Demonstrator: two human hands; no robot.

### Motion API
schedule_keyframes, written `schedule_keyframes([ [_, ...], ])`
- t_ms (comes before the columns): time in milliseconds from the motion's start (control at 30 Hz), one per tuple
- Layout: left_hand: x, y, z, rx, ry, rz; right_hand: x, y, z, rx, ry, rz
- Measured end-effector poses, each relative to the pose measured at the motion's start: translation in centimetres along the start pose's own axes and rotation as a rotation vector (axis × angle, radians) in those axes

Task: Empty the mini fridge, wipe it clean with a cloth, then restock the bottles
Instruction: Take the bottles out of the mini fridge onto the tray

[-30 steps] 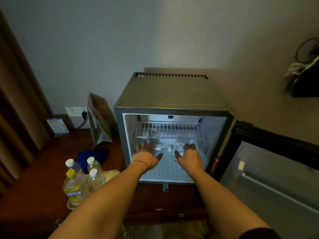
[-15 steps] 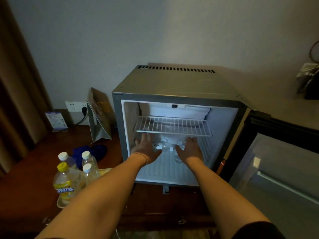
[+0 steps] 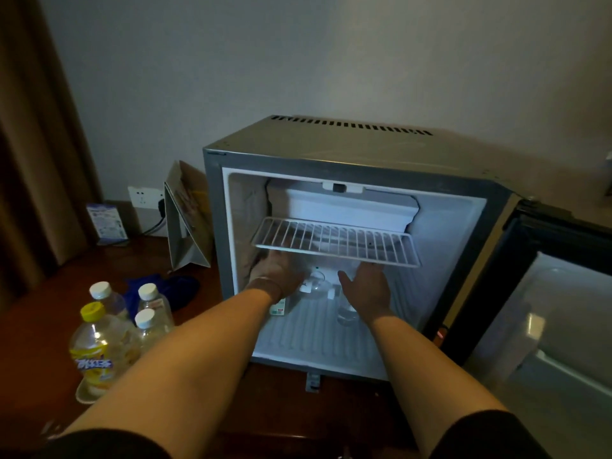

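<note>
Both hands inside mini fridge (image 3: pixel 463 246), under wire shelf (image 3: pixel 334 241). Left hand (image 3: pixel 276 271) wraps a clear bottle (image 3: pixel 281 304); right hand (image 3: pixel 366 286) spread, grasp unclear. Lift straight out, clear the shelf, park beside counter bottles (image 3: pixel 145 309).

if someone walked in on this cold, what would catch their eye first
Probably the open mini fridge on the wooden table, its lit white inside standing out in the dim room. Both hands reach in under the wire shelf, the left hand and right hand around clear bottles. Left of the fridge stands a cluster of capped bottles, one yellow-capped.
</note>
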State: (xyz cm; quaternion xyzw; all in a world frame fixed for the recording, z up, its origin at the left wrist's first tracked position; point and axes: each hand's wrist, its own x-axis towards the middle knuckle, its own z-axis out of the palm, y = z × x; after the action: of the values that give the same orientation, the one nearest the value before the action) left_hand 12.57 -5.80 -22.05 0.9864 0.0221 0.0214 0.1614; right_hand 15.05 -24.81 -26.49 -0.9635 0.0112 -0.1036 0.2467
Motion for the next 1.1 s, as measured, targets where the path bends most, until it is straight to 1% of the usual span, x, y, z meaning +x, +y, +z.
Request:
schedule_keyframes([
  [200,2.0,-0.6,1.2,-0.125,0.016,-0.056,1.1,1.1,0.9,0.105,-0.035,-0.006],
  [267,2.1,-0.8,1.4,-0.153,0.007,-0.072,1.0,1.2,1.0,0.122,-0.049,-0.039],
  [433,1.5,-0.6,1.3,-0.225,0.001,-0.084,0.5,0.6,0.6,0.169,-0.062,-0.050],
  [600,0.2,-0.5,0.9,-0.199,-0.015,-0.054,-0.7,0.1,-0.4,0.178,-0.146,-0.113],
  [667,-0.6,-0.3,0.6,-0.216,-0.009,-0.044,-1.4,0.0,-1.0,0.173,-0.163,-0.167],
  [733,-1.3,-0.2,0.3,-0.228,-0.009,-0.040,-2.2,-0.3,-1.8,0.219,-0.173,-0.197],
  [800,-2.2,-0.1,-0.3,-0.218,-0.018,-0.054,-2.8,-1.1,-2.8,0.245,-0.216,-0.223],
  [933,-4.7,0.5,-1.8,-0.198,-0.020,-0.139,-3.6,-3.1,-4.0,0.185,-0.331,-0.237],
  [1033,-6.9,-0.1,-2.5,-0.204,-0.004,-0.186,-4.4,-5.0,-4.7,0.141,-0.369,-0.260],
  [1100,-8.5,-1.0,-3.1,-0.208,0.019,-0.224,-5.2,-6.3,-5.2,0.135,-0.383,-0.317],
])
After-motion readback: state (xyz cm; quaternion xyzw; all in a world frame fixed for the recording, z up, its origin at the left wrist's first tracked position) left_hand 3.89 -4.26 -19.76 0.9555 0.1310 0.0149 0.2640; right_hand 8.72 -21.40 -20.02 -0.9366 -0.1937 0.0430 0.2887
